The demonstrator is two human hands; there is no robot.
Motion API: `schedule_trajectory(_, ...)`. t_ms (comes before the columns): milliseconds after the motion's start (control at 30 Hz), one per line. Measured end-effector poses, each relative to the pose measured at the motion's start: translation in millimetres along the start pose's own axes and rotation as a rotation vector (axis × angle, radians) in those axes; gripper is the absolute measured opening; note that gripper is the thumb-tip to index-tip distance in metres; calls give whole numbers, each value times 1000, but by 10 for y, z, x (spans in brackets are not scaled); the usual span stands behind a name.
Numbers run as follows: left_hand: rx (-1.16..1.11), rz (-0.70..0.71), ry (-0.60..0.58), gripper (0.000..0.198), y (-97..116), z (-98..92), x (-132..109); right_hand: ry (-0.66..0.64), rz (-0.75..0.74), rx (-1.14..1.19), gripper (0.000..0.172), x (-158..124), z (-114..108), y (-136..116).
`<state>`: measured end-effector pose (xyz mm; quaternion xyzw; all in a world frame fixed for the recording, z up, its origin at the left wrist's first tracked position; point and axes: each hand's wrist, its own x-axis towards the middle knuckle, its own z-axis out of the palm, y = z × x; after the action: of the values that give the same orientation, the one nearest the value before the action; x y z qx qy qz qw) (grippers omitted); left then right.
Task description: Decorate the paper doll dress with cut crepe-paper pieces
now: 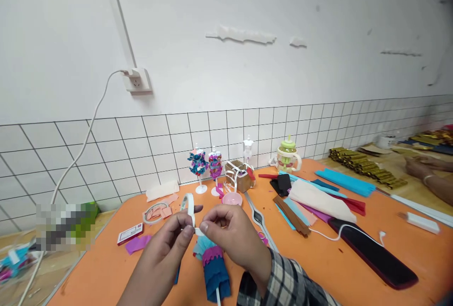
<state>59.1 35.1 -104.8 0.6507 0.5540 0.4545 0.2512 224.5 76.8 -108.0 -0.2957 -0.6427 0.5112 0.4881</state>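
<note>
My left hand (166, 244) and my right hand (231, 235) meet above the orange table (106, 273), both pinching a white curled strip (190, 209) that loops upward between them. Just below my hands stands a small paper doll dress (214, 268) on a white stick, layered in light blue, magenta and dark blue. Each hand's fingertips are closed on the strip.
Two finished paper dolls (205, 163) on stands, a bare white stand (248, 148), a box of white strips (238, 174), a pink bowl (232, 198), scissors (260, 221), coloured paper sheets (318, 197), a green-lidded cup (288, 155) and a dark case (375, 249) lie around. Another person's hand (424, 174) rests far right.
</note>
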Motion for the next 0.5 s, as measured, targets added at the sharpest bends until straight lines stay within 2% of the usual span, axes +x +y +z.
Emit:
schedule_trajectory(100,10,-8,-1,36,-25,-20,-13,42,91,157,22,2,41,53)
schedule_trajectory(200,38,42,14,33,-15,-6,-17,73,142,401,29,-12,121,94)
schedule_trajectory(300,219,136,84,28,23,1,-13,54,186,597,34,-35,206,124)
schedule_trajectory(433,492,288,231,39,0,-84,-3,39,214,695,34,-50,219,118)
schedule_trajectory(500,550,364,251,38,-39,-137,6,3,225,743,33,-57,197,100)
